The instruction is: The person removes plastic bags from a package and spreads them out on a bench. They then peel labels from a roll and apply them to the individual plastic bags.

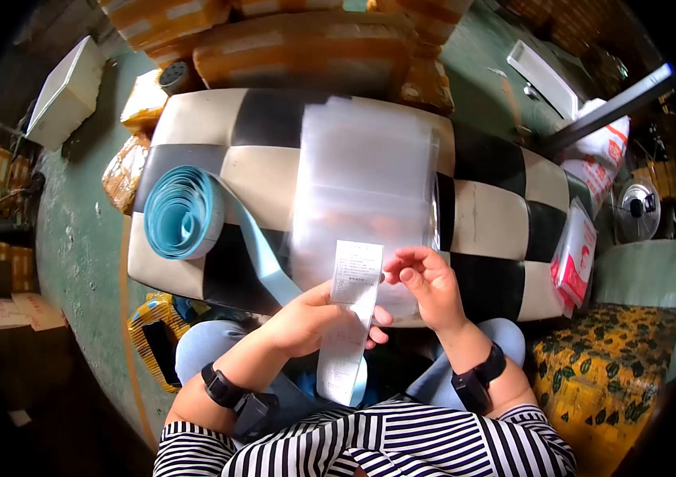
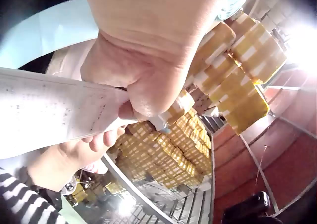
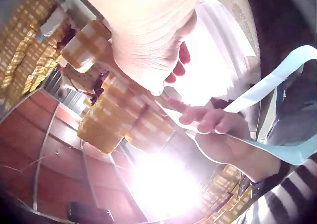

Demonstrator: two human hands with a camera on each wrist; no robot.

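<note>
My left hand (image 1: 306, 322) holds a strip of white printed labels (image 1: 351, 274), thumb across its face and fingers behind. The strip hangs down toward my lap, its small print visible in the left wrist view too. From a pale blue roll of labels (image 1: 181, 213) a band (image 1: 262, 250) runs to the left hand. My right hand (image 1: 431, 292) is raised beside the strip's upper right edge, fingers loosely bent, with nothing seen in them. In the right wrist view, the blue backing (image 3: 282, 78) loops by the left hand. Beneath both hands lies a stack of clear plastic bags (image 1: 366, 171).
The roll and bags lie on a black-and-cream checkered padded bench (image 1: 262, 171). Taped cartons (image 1: 306, 52) stand behind it. A red-and-white packet (image 1: 575, 256) leans at its right end, near a yellow taped package (image 1: 604, 381). A white foam box (image 1: 67, 94) stands at left.
</note>
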